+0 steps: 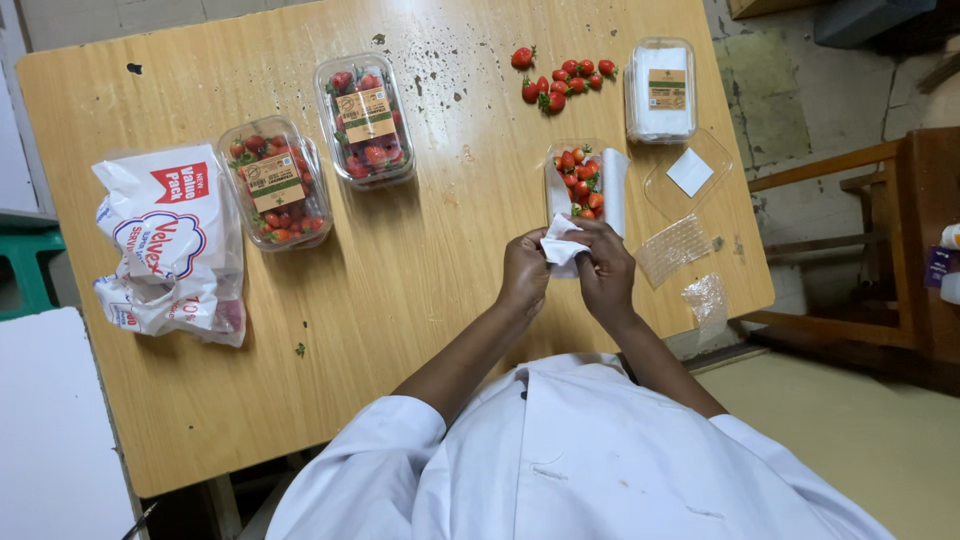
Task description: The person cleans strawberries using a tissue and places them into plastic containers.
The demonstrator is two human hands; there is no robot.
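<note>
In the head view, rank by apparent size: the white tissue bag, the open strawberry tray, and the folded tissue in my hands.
1. White tissue bag, clearly largest.
2. Open strawberry tray.
3. Folded tissue, smallest, though both hands partly cover it.

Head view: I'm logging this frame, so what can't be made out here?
- White tissue: mostly covered by the left hand and right hand; whether a strawberry is inside is hidden.
- Open punnet: its near end is hidden behind the hands.
- Green stool: cut off by the left edge.
- Table: near edge hidden by the white coat.
</note>
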